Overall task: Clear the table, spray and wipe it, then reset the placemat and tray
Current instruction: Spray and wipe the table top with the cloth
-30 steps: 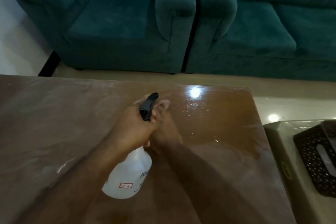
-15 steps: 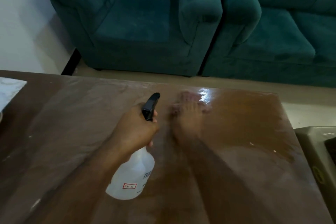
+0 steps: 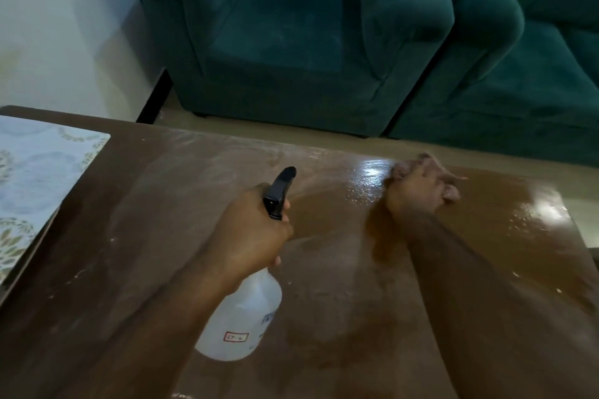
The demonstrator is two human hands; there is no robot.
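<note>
My left hand [image 3: 251, 236] grips the neck of a white spray bottle [image 3: 241, 321] with a black trigger head, held above the middle of the brown table [image 3: 136, 236]. My right hand [image 3: 416, 191] presses a small pinkish-brown cloth [image 3: 450, 193] flat on the wet, shiny patch near the table's far right edge. A pale patterned placemat [image 3: 39, 172] lies at the table's left end, partly cut off by the frame.
A teal armchair [image 3: 291, 42] and a teal sofa [image 3: 534, 58] stand beyond the table's far edge across a strip of beige floor. A white wall is at the left. The table's right edge shows at the frame's right.
My right hand has slid the cloth away from the bottle toward the far right of the table. The view has turned left, so the placemat came in and the basket went out.
</note>
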